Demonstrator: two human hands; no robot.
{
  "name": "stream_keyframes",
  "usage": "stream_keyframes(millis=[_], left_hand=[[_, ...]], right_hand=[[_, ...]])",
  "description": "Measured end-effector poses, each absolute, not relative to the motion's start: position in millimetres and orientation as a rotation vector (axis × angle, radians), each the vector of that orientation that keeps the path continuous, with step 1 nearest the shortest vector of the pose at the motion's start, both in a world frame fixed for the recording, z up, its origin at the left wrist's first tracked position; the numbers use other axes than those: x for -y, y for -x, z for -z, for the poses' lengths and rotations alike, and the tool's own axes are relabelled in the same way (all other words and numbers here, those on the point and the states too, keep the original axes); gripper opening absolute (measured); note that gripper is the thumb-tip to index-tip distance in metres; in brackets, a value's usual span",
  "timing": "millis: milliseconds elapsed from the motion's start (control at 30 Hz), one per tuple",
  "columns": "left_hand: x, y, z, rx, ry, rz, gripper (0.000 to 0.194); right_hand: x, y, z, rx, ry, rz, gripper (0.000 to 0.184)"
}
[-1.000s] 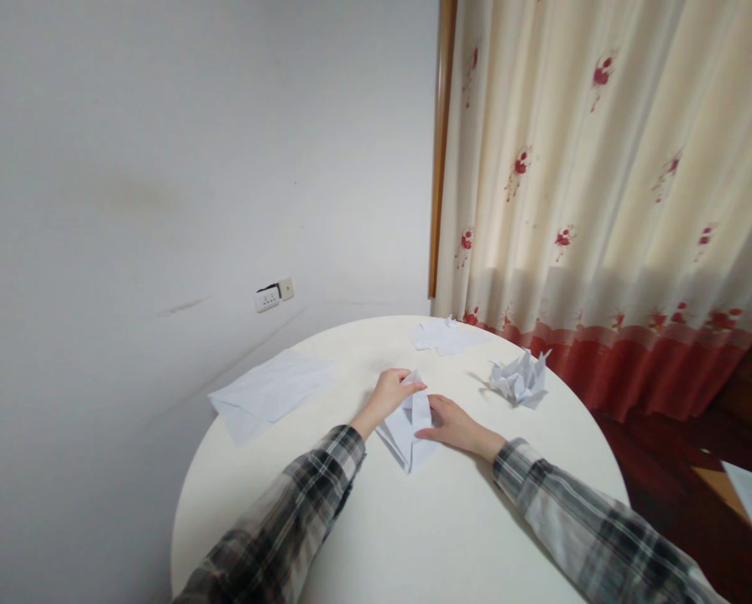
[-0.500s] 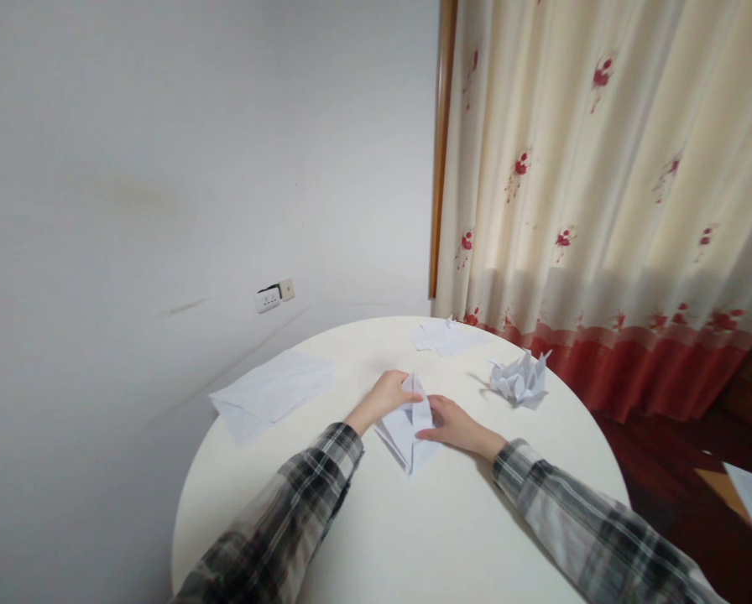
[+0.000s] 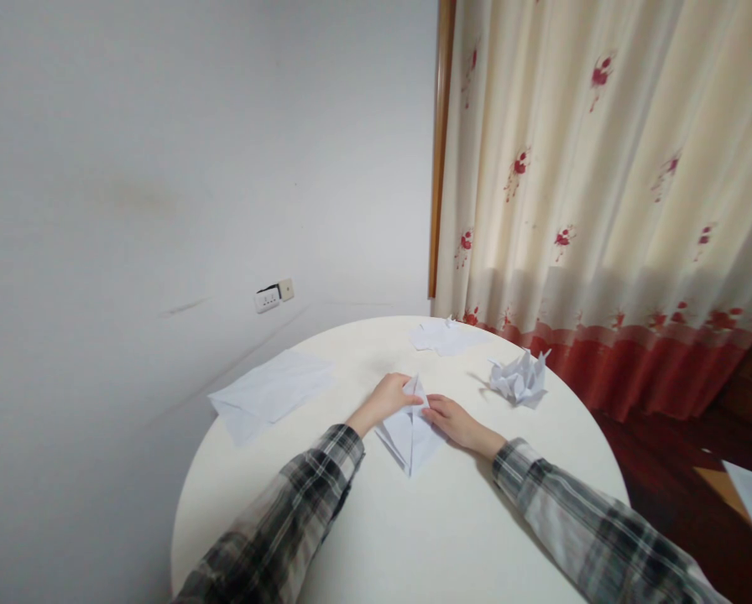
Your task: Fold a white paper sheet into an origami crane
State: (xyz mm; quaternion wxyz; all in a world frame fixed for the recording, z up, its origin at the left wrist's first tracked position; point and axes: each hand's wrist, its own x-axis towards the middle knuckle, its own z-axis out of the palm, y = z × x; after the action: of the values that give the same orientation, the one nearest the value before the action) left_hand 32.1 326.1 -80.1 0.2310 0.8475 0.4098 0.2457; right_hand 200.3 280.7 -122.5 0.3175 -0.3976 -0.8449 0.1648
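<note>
1. The folded paper was set near the middle of the round white table, one point aimed at 12 o'clock and another at 6.
2. Its upper point was held by the left hand, which was placed at the paper's 11 o'clock, thumb laid across the top layer and fingers partly hidden behind; a narrow grip was shown.
3. The right hand was rested against the paper's 2 o'clock edge, its fingers drawn close together near the left thumb. Whether paper was pinched there could not be told.
4. The step was judged to be the shaping and pressing of a flap along the line between 12 and 6. For a clean result, the upper point was best kept pinned before the crease was pressed.
5. Light, even pressure was called for, worked from 12 towards 6, as thin paper was likely to wrinkle if dragged.
6. Loose layers were seen parted at the 8 o'clock edge; these were best aligned first, lest a skewed crease be set.
7. The flat sheets at the table's 10 o'clock and the pointed paper shapes at its 2 o'clock were left untouched by either hand.
</note>
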Motion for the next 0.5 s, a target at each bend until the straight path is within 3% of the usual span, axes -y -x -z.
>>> stream_keyframes(millis=[133,233,333,500], left_hand=[[-322.6,-34.3,77.8,-1.108,-2.402,-0.796,0.019],[-309.4,-37.8,66.8,-1.046,-2.466,-1.171,0.033],[-291.3,-38.6,58.9,-0.958,-2.593,-1.452,0.022],[-272.4,-28.7,76.6,-0.697,-3.071,-0.96,0.02]], right_hand=[[-285.4,-200.1,125.5,2.206,1.019,-0.445,0.037],[-289.5,-199.1,127.1,2.185,1.04,-0.47,0.037],[-294.6,-198.5,127.9,2.131,1.104,-0.512,0.034],[-303.8,-201.0,126.7,2.074,1.091,-0.579,0.034]])
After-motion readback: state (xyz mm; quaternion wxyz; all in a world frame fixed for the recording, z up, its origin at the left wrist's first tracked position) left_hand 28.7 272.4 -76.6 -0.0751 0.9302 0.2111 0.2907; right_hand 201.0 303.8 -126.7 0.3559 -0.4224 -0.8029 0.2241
